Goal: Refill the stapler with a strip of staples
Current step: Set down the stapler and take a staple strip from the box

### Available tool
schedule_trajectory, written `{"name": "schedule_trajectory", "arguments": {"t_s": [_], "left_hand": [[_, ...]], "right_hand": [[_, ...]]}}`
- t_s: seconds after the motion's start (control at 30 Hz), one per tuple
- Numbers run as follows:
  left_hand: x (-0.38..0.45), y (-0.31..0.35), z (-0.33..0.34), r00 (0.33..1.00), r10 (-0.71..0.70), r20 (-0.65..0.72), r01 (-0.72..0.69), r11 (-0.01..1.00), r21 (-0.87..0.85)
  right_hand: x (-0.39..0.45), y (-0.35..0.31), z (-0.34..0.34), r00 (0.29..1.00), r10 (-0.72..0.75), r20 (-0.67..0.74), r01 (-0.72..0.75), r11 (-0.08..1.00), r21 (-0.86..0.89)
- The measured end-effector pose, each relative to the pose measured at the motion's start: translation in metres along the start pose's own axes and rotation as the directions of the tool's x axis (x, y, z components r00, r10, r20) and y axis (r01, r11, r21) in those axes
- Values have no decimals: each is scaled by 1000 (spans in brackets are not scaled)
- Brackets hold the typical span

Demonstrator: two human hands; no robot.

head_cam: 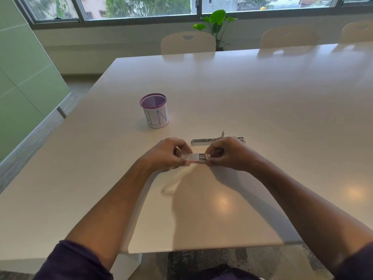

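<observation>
A small staple box (194, 158) with a barcode on it is held just above the white table (262, 102), between both hands. My left hand (165, 153) grips its left end. My right hand (228, 153) pinches its right end, where an inner tray seems partly slid out. Just behind my right hand the metal stapler (203, 141) lies flat on the table, opened out long; its right part is hidden by my fingers. No loose strip of staples is visible.
A purple mesh pen cup (155, 110) wrapped in a white label stands left of and behind the stapler. White chairs (188, 43) line the far edge of the table, and a potted plant (217, 21) stands by the window.
</observation>
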State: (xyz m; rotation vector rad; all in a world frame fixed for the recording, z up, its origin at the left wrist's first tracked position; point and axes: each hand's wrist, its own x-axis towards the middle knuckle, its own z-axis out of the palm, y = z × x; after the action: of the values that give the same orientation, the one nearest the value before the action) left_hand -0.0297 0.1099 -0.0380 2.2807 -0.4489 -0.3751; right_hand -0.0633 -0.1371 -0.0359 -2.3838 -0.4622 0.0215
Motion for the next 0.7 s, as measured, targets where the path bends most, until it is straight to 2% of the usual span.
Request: {"name": "schedule_trajectory", "arguments": {"t_s": [0.17, 0.4, 0.57, 0.7], "left_hand": [[1, -1, -1, 1000, -11, 26, 12, 999, -36], [0, 1, -1, 999, -22, 46, 24, 999, -37], [0, 2, -2, 998, -20, 60, 23, 999, -45], [-1, 3, -2, 998, -25, 60, 28, 998, -48]], "right_hand": [[-2, -2, -5, 1000, 8, 21, -7, 999, -35], [-5, -12, 0, 988, -153, -17, 151, 984, -94], [1, -13, 0, 995, -98, -24, 93, 981, -172], [7, -21, -1, 999, -23, 30, 29, 976, -216]]}}
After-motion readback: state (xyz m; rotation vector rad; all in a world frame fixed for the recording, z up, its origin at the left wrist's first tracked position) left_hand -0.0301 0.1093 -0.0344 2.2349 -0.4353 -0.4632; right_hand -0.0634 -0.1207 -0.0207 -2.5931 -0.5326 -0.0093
